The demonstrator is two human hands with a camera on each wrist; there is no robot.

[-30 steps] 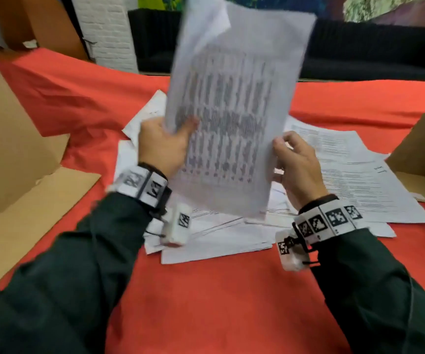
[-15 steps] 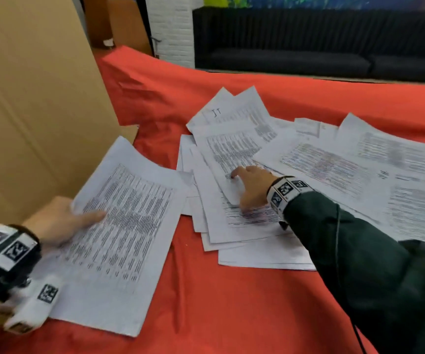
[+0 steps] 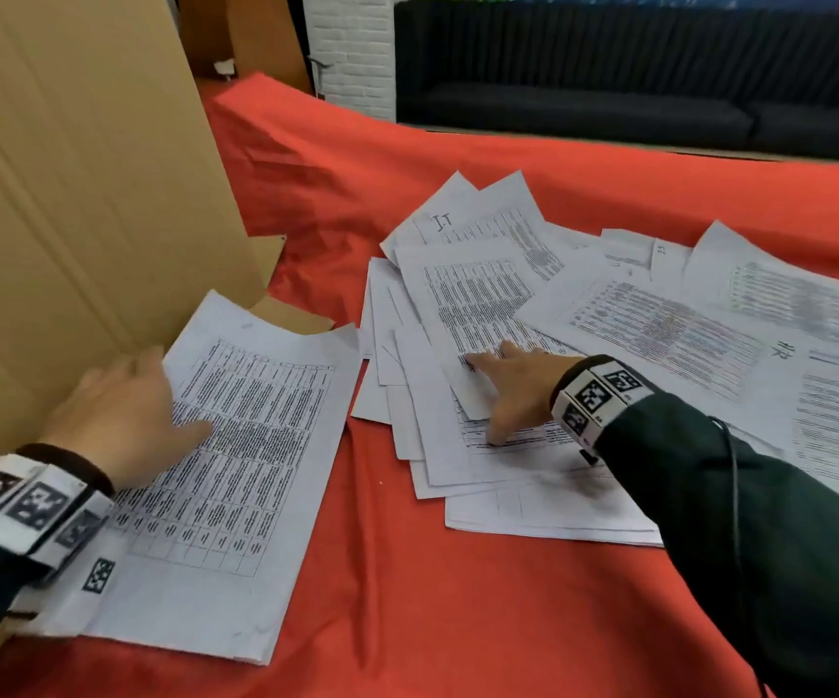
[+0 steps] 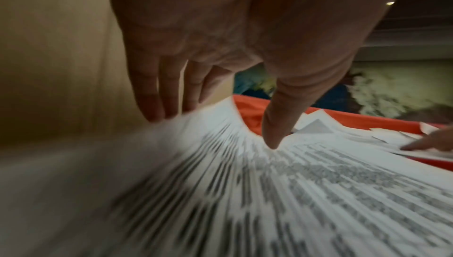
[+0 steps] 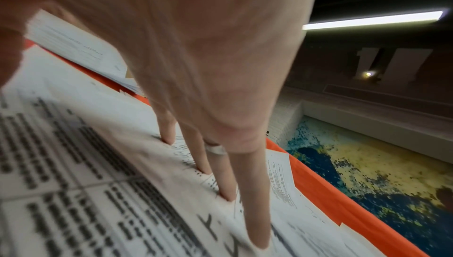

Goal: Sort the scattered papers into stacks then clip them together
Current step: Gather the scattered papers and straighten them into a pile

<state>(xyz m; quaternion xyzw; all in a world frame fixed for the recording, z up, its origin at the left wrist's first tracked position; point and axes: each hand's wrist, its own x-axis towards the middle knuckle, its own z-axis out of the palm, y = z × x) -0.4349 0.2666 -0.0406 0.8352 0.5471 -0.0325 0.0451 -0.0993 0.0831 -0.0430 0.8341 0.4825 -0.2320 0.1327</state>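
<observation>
A stack of printed table sheets (image 3: 236, 471) lies on the red cloth at the left, against the cardboard. My left hand (image 3: 125, 410) rests on its left edge, fingers straight along the edge and thumb on the top sheet; the left wrist view shows the thumb tip (image 4: 272, 141) pressing the paper (image 4: 318, 193). To the right spreads a scattered pile of printed papers (image 3: 659, 335). My right hand (image 3: 513, 390) lies flat on a sheet in that pile, and its straight fingers (image 5: 247, 193) press the paper (image 5: 85, 164) down. No clip is in view.
A tall cardboard panel (image 3: 80, 168) stands at the left, right beside the stack. The red cloth (image 3: 407, 571) shows bare between the stack and the pile and toward me. A black sofa (image 3: 609, 93) lies beyond the table's far edge.
A second ago both hands held the stack upright in the air. The left hand has laid it flat at the left, and the right hand has gone to the scattered pile.
</observation>
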